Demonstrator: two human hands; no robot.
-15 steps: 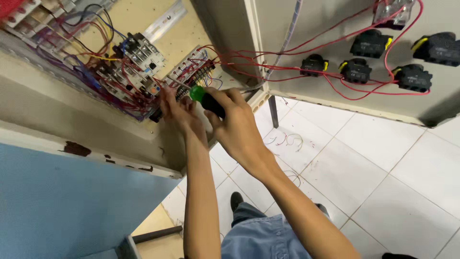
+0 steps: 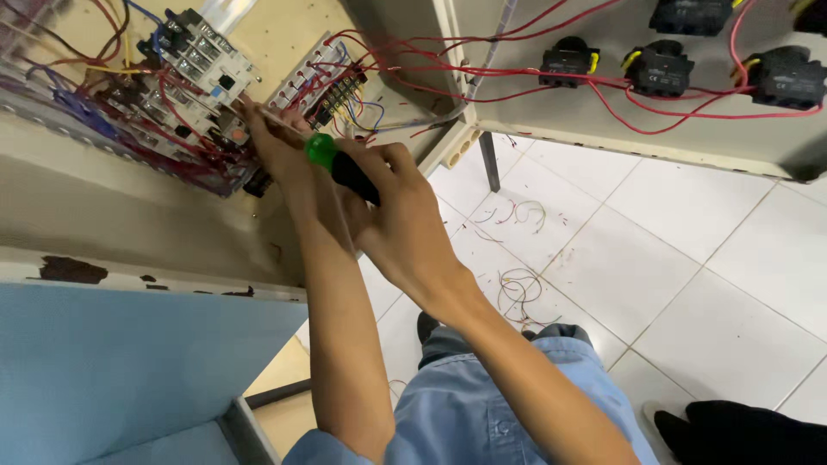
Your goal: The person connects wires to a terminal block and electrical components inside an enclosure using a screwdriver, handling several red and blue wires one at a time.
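running up and to the left across the middle of the frame, the screwdriver (image 2: pixel 340 165) has its green-and-black handle wrapped in the right hand (image 2: pixel 401 220), and its thin shaft points at the grey contactor block (image 2: pixel 211 73) in the upper left, amid red wires (image 2: pixel 517 82). the left hand (image 2: pixel 276 142) sits further up-left, nearer the block than the right, its fingers pinched narrow around the shaft close to the tip; whether the tip touches a terminal i cannot tell. both forearms rise from the bottom centre, so the tool's long axis follows the line of reach into the open cabinet (image 2: pixel 129 207).
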